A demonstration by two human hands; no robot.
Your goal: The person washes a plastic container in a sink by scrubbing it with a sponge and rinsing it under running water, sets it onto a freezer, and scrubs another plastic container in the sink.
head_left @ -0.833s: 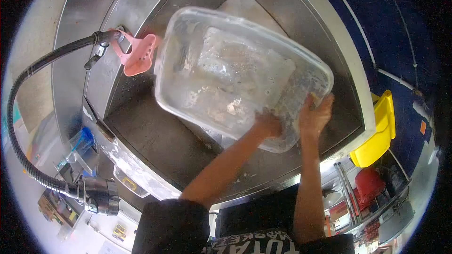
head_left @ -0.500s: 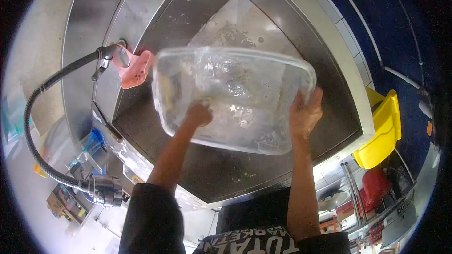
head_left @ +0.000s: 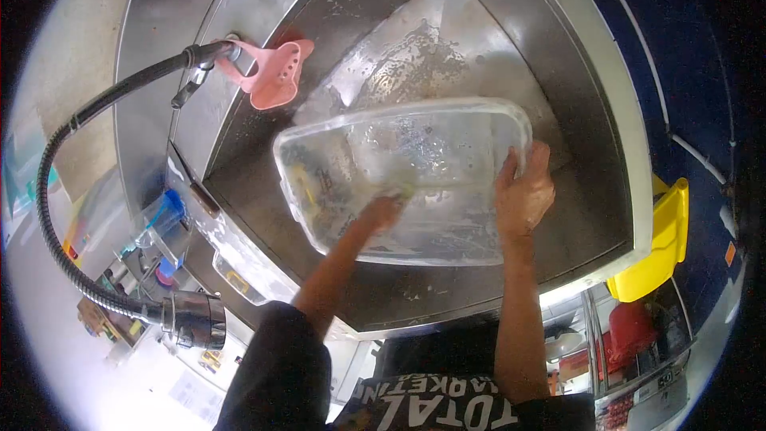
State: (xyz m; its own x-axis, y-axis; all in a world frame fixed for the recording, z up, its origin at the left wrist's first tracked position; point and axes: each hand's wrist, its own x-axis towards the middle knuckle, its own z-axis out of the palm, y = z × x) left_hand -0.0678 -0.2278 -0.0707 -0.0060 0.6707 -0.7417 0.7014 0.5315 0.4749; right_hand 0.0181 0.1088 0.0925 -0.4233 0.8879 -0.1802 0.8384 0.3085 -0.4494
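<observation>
A clear plastic tub is tilted inside the metal sink, its open side facing me. My right hand grips the tub's right rim, thumb on the inner side. Inside the tub, near its middle, is my left hand, fingers closed around something small and yellow-green that is mostly hidden and blurred. Wet, soapy patches show on the tub's inner surface and on the sink wall behind it.
A pink holder hangs at the tap on the left. The hose curves down to a metal spray head. A knife lies on the left ledge. A yellow bin stands at the right.
The tub has tipped up and turned so its long side is more level. My left hand moved left across it, then back toward the middle. My right hand still holds the rim.
</observation>
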